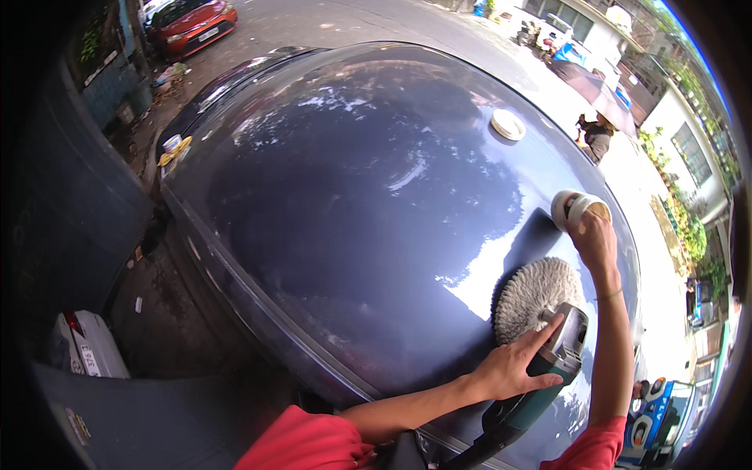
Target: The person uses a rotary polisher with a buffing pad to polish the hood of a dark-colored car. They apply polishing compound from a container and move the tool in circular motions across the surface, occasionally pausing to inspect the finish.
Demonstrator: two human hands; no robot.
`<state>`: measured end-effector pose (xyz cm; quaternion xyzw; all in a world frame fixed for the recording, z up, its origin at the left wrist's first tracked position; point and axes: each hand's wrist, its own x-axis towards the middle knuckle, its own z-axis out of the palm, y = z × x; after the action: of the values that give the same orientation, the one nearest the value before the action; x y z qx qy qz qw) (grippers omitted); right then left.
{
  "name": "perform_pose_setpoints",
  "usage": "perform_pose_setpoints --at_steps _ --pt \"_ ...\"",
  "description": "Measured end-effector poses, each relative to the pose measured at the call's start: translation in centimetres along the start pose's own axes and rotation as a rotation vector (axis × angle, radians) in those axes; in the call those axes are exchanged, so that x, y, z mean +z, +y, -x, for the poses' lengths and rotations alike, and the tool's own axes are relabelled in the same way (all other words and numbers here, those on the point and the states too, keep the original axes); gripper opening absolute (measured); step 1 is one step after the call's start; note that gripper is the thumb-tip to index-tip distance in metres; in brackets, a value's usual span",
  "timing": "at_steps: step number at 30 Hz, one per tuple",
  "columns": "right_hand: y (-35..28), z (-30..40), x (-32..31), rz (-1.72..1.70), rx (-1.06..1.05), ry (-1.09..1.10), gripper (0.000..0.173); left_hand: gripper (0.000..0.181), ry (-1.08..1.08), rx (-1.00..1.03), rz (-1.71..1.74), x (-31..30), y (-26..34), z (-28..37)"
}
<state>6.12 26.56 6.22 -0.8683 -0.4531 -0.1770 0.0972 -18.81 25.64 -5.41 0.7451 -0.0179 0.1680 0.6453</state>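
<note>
My left hand rests on the green and silver body of a rotary polisher, its index finger stretched along the metal head and its thumb across the housing. The polisher's fluffy grey wool pad lies on the glossy dark blue car panel. Beyond the pad, my right hand is at the open mouth of a white tub, which is tipped on its side above the panel. The fingertips are partly hidden at the tub's rim. A round white lid lies farther up on the panel.
A small container and a yellow cloth sit at the panel's far left edge. A dark sheet or panel stands at left. A red car is parked beyond. A person under an umbrella is near the right side.
</note>
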Motion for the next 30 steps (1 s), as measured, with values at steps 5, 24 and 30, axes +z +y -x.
perform_pose_setpoints --at_steps 5,24,30 --pt "2.6 -2.5 1.6 0.017 0.107 -0.148 0.042 0.109 -0.046 -0.05 -0.066 -0.3 0.0 -0.3" --pt "3.0 -3.1 1.3 -0.027 -0.026 -0.364 0.029 0.108 -0.021 -0.033 -0.045 -0.2 -0.2 -0.2" --pt "4.7 -3.5 2.9 0.163 -0.383 -0.255 0.028 0.107 -0.021 -0.034 -0.034 -0.3 0.1 -0.1"
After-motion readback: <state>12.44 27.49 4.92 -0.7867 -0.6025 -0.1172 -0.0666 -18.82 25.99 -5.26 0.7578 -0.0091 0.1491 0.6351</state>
